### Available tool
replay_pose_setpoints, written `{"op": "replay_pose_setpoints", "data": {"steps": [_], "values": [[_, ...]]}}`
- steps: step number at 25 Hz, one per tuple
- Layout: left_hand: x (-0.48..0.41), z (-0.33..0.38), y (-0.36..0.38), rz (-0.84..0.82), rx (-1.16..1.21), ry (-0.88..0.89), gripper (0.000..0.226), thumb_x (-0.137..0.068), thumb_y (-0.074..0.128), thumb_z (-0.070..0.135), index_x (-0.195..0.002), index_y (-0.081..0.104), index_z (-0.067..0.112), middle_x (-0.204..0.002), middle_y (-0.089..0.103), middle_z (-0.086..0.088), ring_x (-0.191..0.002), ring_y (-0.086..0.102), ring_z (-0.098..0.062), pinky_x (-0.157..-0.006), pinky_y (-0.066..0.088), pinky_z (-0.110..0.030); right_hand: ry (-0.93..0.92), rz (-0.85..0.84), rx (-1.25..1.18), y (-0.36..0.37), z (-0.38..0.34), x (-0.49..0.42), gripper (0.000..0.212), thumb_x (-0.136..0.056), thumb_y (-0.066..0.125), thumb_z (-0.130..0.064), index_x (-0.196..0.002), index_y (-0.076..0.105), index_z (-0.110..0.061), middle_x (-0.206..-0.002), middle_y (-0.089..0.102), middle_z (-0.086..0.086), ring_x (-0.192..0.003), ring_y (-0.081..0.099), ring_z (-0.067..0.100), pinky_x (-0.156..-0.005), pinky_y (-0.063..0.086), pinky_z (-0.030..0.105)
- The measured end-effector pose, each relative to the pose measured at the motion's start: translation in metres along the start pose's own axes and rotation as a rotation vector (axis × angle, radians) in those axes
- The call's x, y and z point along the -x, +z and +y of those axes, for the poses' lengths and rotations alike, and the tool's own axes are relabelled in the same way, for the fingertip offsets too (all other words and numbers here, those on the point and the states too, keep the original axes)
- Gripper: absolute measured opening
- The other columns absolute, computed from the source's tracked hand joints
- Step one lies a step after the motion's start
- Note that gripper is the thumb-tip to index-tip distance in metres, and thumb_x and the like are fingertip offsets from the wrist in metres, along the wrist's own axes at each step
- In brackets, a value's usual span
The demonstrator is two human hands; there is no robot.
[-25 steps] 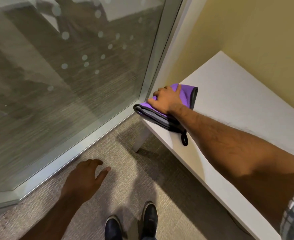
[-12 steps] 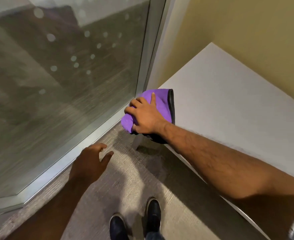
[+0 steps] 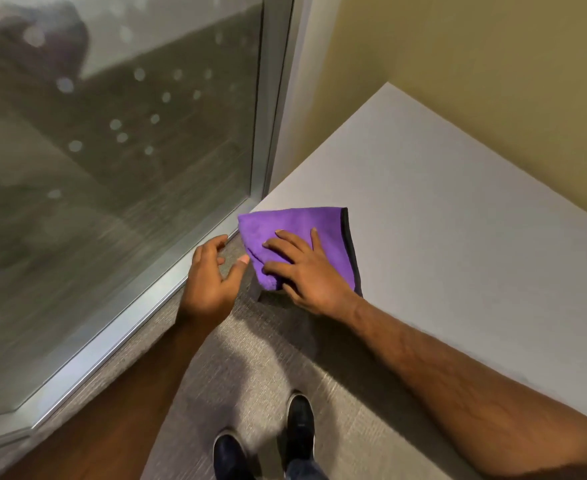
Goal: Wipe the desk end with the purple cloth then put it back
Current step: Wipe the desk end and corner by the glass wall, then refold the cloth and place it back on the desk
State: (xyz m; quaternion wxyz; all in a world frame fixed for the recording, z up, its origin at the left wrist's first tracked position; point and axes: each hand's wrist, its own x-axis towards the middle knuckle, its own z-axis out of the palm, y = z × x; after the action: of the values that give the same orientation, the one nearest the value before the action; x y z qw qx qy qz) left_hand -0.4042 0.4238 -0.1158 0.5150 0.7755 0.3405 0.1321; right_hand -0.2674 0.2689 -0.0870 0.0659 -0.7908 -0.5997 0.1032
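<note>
A folded purple cloth point(image 3: 292, 225) with a black hem lies on the near left corner of the white desk point(image 3: 458, 220), its lower edge hanging slightly over the corner. My right hand point(image 3: 305, 268) presses flat on the cloth, fingers spread and pointing away from me. Just left of the desk corner my left hand point(image 3: 212, 275) hovers above the floor, fingers apart and holding nothing, its thumb tip close to the cloth's edge.
A tall glass panel in a metal frame point(image 3: 264, 133) stands immediately left of the desk end. A yellow wall point(image 3: 492, 64) runs behind the desk. Grey carpet point(image 3: 250, 368) lies below, with my two dark shoes point(image 3: 267, 441) at the bottom.
My right hand has slid the cloth along the desk end to the near corner and flattened on it. My left hand has risen from low over the floor to beside the cloth.
</note>
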Motion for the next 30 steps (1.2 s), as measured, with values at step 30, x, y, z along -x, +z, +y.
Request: {"op": "replay_pose_setpoints", "data": {"steps": [30], "values": [[0.034,0.106,0.063,-0.144,-0.286,-0.025,0.029,-0.086,0.066,0.037,-0.107,0.06,0.017,-0.105,0.06,-0.002,-0.086,0.06,-0.018,-0.07,0.049,-0.032,0.786,0.211,-0.425,-0.053,0.083,0.112,0.062,-0.074,0.078,-0.027,-0.131,0.054,-0.018,-0.125,0.061,0.004,-0.114,0.057,0.025,-0.098,0.044,0.04]]}}
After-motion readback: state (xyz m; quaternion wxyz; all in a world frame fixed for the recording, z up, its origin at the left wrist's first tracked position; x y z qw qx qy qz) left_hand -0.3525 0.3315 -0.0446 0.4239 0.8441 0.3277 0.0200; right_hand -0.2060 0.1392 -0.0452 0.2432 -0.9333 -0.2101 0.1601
